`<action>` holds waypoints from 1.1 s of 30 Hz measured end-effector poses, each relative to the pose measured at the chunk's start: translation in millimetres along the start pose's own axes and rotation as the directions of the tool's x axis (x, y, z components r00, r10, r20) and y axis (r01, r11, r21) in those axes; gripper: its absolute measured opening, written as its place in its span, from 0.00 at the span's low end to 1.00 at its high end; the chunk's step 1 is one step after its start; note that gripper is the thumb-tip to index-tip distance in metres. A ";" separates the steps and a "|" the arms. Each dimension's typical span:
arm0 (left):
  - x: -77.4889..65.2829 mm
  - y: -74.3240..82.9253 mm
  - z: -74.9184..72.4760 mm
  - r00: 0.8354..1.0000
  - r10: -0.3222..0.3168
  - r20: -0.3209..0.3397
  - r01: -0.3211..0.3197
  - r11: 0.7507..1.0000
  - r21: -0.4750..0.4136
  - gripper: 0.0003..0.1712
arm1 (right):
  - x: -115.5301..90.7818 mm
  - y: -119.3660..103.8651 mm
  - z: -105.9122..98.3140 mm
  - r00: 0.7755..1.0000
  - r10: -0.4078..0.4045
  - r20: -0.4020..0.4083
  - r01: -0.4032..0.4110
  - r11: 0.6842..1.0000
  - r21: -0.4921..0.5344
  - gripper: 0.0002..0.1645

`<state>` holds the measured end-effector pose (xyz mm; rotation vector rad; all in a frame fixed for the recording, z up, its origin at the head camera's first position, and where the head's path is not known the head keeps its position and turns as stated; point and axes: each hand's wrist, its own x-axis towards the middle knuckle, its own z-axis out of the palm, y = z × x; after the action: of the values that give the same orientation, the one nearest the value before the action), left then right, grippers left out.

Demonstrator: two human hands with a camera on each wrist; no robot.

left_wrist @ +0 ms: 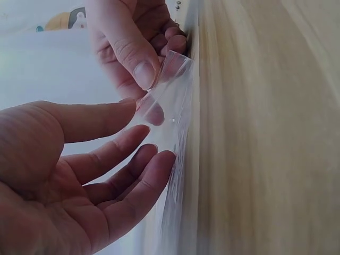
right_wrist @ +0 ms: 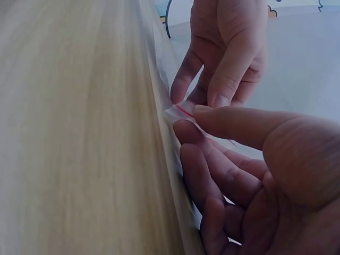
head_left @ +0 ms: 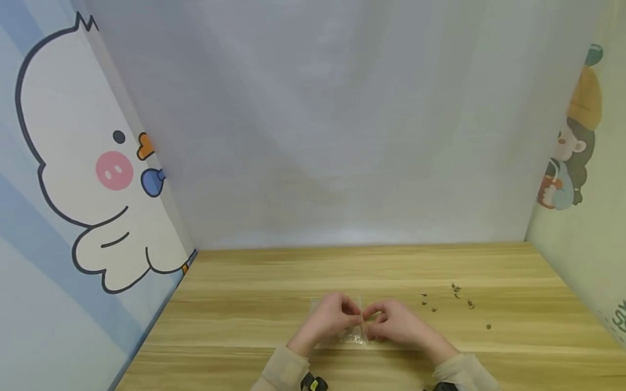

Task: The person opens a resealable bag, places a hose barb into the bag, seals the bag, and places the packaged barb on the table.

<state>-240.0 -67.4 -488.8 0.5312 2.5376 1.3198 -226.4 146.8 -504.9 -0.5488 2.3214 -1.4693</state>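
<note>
A clear plastic zip bag (head_left: 356,339) with a red line along its mouth stands partly raised on the wooden table, between both hands. My right hand (head_left: 397,325) pinches a corner of its mouth between thumb and forefinger, as the right wrist view shows the bag (right_wrist: 179,110) there. From the other side my left hand (head_left: 332,316) holds the same edge with thumb and forefinger tips; its other fingers (left_wrist: 159,170) lie loosely bent against the bag. Shiny glints show low in the bag, too small to tell what they are.
Several small dark pieces (head_left: 457,289) lie scattered on the table (head_left: 254,282) to the right of my hands; their kind is too small to make out. A pale curtain (head_left: 313,136) hangs behind the table, with cartoon-printed walls on both sides.
</note>
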 end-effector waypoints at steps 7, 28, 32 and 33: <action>-1.1 -2.4 0.9 1.000 -0.023 0.003 0.023 1.000 0.005 0.04 | -0.3 0.7 2.5 1.000 0.004 -0.010 -0.004 1.000 0.000 0.22; -1.1 -4.9 0.7 0.999 0.007 0.033 -0.008 0.999 0.036 0.04 | -0.1 0.5 5.4 1.000 0.016 -0.019 -0.016 1.000 -0.015 0.18; 0.0 -6.3 0.3 0.999 0.025 0.039 -0.028 0.998 0.060 0.06 | 0.1 -0.6 4.7 1.000 0.015 -0.017 -0.015 1.000 -0.020 0.15; 0.3 -6.4 0.3 0.999 0.034 0.041 -0.037 0.997 0.067 0.06 | -0.2 -1.1 4.5 1.000 0.015 -0.016 -0.015 1.000 -0.023 0.15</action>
<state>-241.5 -70.5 -494.2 0.6125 2.5590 1.2257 -223.9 143.0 -505.8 -0.5269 2.3522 -1.4462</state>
